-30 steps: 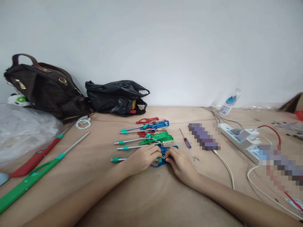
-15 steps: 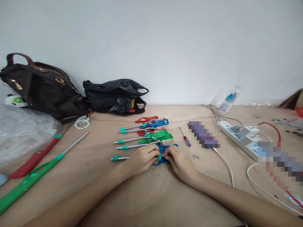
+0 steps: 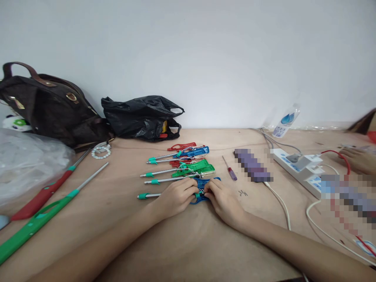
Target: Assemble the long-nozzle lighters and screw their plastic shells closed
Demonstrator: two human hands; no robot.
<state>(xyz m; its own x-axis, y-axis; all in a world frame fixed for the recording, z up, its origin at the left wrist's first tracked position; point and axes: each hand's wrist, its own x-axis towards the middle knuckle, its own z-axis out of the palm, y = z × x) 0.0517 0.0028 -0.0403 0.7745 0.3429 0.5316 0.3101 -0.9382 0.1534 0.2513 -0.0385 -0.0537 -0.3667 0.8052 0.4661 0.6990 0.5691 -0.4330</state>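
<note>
Recorded mid-desk (image 3: 164,250), between two hands: one blue lighter shell (image 3: 202,182), lying open, with thin white wires (image 3: 202,191) inside. Found left hand (image 3: 176,196) with fingers closed on the shell's left part; found right hand (image 3: 225,201) with fingers pinched at its inner parts; could not make out the exact piece between the fingertips. Judged light and stiff, perhaps slightly slippery, fragile chiefly at the wires; judged best held by the shell's edges, clear of the wiring. Counted apparently five metal rods (image 3: 152,196), teal-collared, tips leftward. Counted beyond the hands at least one green shell (image 3: 202,167), one more blue shell (image 3: 195,151), and red shells (image 3: 180,147), overlapped past sure counting. Listed at right: one screwdriver (image 3: 231,172); a few screws (image 3: 243,193), too small to count; one power strip (image 3: 283,158); one bottle (image 3: 284,123); one hand of another person (image 3: 357,158). Listed at left: one red lighter (image 3: 38,201), one green lighter (image 3: 32,231), one bracelet (image 3: 101,152), one backpack (image 3: 55,105), one black bag (image 3: 141,117).
</note>
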